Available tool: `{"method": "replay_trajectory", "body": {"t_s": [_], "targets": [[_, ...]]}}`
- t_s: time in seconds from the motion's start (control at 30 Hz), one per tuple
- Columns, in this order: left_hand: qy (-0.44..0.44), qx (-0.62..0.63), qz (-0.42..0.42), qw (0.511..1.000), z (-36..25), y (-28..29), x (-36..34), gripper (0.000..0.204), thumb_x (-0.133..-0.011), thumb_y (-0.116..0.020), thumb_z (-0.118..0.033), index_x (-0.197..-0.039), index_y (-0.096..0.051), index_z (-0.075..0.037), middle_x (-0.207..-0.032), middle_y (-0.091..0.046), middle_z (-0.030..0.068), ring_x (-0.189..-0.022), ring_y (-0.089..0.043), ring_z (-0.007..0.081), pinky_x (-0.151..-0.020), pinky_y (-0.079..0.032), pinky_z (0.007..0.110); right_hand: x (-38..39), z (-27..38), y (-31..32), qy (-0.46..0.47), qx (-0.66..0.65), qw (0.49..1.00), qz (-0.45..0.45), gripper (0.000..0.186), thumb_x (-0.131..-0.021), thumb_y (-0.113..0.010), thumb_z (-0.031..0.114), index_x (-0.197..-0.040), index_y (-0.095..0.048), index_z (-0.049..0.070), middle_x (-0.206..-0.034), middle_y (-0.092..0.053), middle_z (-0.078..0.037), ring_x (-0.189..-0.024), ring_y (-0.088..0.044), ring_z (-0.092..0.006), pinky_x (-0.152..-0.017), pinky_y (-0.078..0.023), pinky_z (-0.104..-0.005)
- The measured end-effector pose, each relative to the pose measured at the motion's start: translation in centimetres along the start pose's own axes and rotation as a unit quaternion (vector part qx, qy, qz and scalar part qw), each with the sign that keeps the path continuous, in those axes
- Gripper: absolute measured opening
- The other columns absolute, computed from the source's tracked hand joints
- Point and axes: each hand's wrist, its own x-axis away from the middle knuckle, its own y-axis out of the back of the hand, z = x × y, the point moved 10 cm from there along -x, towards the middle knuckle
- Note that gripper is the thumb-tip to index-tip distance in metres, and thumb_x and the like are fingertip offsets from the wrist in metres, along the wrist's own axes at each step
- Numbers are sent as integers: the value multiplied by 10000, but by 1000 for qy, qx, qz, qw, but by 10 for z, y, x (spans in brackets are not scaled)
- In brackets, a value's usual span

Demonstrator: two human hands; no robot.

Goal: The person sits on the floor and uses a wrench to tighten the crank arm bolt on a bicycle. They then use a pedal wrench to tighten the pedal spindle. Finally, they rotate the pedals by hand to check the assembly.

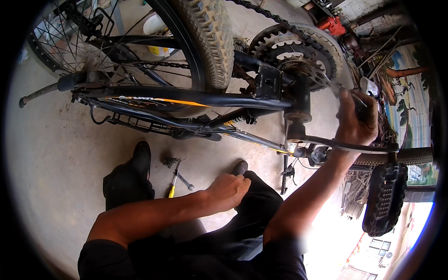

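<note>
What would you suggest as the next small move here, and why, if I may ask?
I'd probably bring the left hand up to steady the crank arm: that hand shows no tool and is apart from the bicycle, while the right hand is beyond the crank arm, close to the chainrings.

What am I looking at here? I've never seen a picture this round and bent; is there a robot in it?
No robot: just a person's bare hands. The single picture comes from a wide fisheye camera on the person's head, looking down, so straight edges curve toward the rim. A black bike fills the upper part. The right hand is by the chainrings and seems to grip a silver piece, too blurred to name. The left hand is curled, with nothing visible in it. On the floor lie a yellow-handled screwdriver, a wrench and a dark clump.
</note>
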Motion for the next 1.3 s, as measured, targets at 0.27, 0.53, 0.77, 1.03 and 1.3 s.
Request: {"method": "replay_trajectory", "body": {"t_s": [0.27,0.53,0.77,1.03,1.3], "targets": [[3,-12,15,1000,1,-6,1,162,-850,-625,-152,-829,-542,-14,-784,-606,179,-729,-626,356,-630,-503,439,1,-12,2,-31,41,999,19,166,-771,-780,51,-882,-660,23,-734,-630,13,-618,-507,-40,-541,-408,-179],[12,-20,14,1000,2,-5,1,164,-852,-623,-156,-837,-553,-8,-792,-612,181,-733,-632,351,-635,-507,434,1,-3,6,-13,-7,1000,22,165,-781,-764,35,-899,-650,14,-767,-633,-3,-642,-524,-53,-576,-423,-187],[6,-17,17,1000,1,-3,-1,161,-855,-620,-152,-838,-554,-6,-794,-612,182,-734,-633,351,-635,-509,433,10,11,-24,13,-56,993,107,200,-784,-734,-31,-951,-627,-9,-949,-657,-55,-864,-593,-115,-804,-477,-239],[-2,-12,17,1000,-1,-4,1,160,-855,-619,-142,-834,-552,2,-783,-606,187,-720,-629,354,-627,-506,438,12,14,-39,74,-71,985,141,177,-790,-696,-69,-936,-609,-20,-959,-631,-58,-871,-583,-109,-830,-463,-241],[-6,-8,12,1000,-2,-3,2,156,-850,-623,-129,-823,-543,2,-768,-598,190,-706,-623,358,-609,-499,441,10,7,-43,11,-57,986,153,166,-799,-706,-23,-932,-607,-22,-940,-628,-56,-870,-584,-106,-823,-456,-233]]}}
